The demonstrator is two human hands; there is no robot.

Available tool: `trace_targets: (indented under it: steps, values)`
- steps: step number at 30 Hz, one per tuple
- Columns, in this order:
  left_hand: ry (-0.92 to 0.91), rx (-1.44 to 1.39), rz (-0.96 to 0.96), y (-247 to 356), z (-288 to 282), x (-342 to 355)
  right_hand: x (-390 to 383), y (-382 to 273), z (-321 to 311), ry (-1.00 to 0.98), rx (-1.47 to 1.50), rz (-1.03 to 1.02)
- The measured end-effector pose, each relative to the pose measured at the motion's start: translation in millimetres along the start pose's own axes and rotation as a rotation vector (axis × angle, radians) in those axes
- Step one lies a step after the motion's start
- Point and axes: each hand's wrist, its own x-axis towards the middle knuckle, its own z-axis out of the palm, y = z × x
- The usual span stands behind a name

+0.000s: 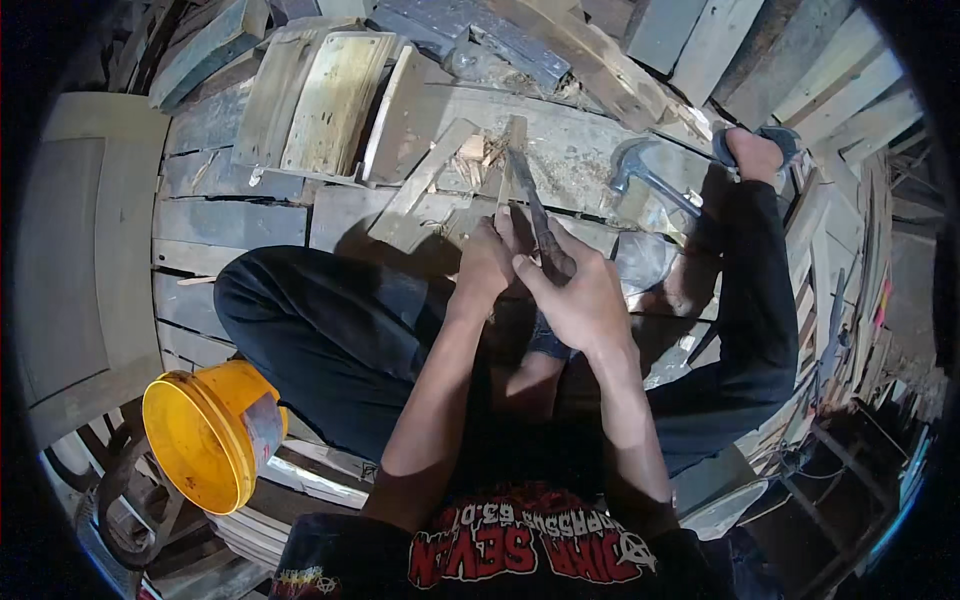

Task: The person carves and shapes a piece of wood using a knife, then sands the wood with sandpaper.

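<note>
My left hand (485, 265) is wrapped round a narrow wooden stick (505, 190) that stands out beyond my fingers. My right hand (575, 290) grips the handle of a long dark blade (532, 195), which lies along the stick, pointing away from me. Under and beside the far end are pale shavings (468, 155) and a loose board (425, 180). A claw hammer (640, 170) rests on the planks to the right, near a crumpled clear plastic bag (642, 258). Whether the blade's edge bites into the wood I cannot tell.
A yellow bucket (190, 440) sits left of my bent legs. Weathered board pieces (320, 105) lie at the far left-centre, with more timber (690, 50) beyond. A panel (70, 250) is at the left, and stacked laths (850, 300) run along the right. My sandalled foot (750, 155) is near the hammer.
</note>
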Motion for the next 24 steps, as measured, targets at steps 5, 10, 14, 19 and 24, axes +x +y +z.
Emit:
trace_targets:
  steps: [5, 10, 14, 19, 24]
  values:
    - [0.063, 0.048, 0.011, -7, 5, 13, -4, -7, 9, -0.021, -0.029, 0.02]
    - [-0.024, 0.032, -0.063, -17, 5, 18, 3, 18, 15, 0.012, 0.039, -0.029]
    - [-0.008, -0.089, -0.082, -26, 11, 14, 14, -9, 19, -0.047, 0.076, 0.016]
    - [-0.128, -0.002, 0.069, 10, -18, -3, 14, -10, 22, -0.043, 0.001, 0.026]
    - [0.004, -0.055, -0.082, 9, -5, -2, -3, 10, 6, -0.006, 0.137, 0.027]
